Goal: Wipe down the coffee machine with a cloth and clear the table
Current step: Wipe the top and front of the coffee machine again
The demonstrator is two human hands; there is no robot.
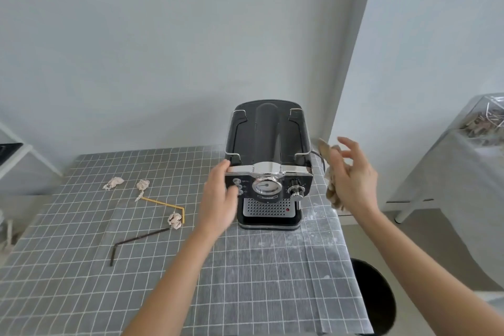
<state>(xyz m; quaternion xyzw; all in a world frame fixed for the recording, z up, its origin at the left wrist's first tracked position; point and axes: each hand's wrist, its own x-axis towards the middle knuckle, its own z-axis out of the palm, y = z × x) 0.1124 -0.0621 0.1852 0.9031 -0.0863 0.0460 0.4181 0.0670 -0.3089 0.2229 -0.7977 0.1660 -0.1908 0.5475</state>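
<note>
- The left hand (219,196) covers the left edge of the coffee machine (268,163), hiding part of the button column on its front; the fingers lie flat against the casing, loosely spread, gripping nothing.
- The cloth (331,172) is mostly hidden behind the right hand (351,180); only a beige, crumpled strip shows along the palm side. The hand holds it with the fingers fanned out, just beside the machine's right wall at 3 o'clock, not touching it.
- Both forearms are cut off by the bottom edge.
- A dark round bin (373,297) at 5 o'clock is half hidden behind the corner of the table (245,281).
- At 3 o'clock a clear box on a draped stand is cut by the frame; its contents are too blurred to name.
- The machine stands upright near the table's far right edge, at about 1 o'clock from the table's middle: black glossy body, chrome band, round gauge, chrome knob, perforated drip tray with a red dot.
- Whitish powdery smears mark the grey checked tablecloth right of the machine.
- At 9 o'clock from the machine lie three crumpled paper wads (114,183), a bent yellow stick (163,203) and a bent dark stick (136,240).
</note>
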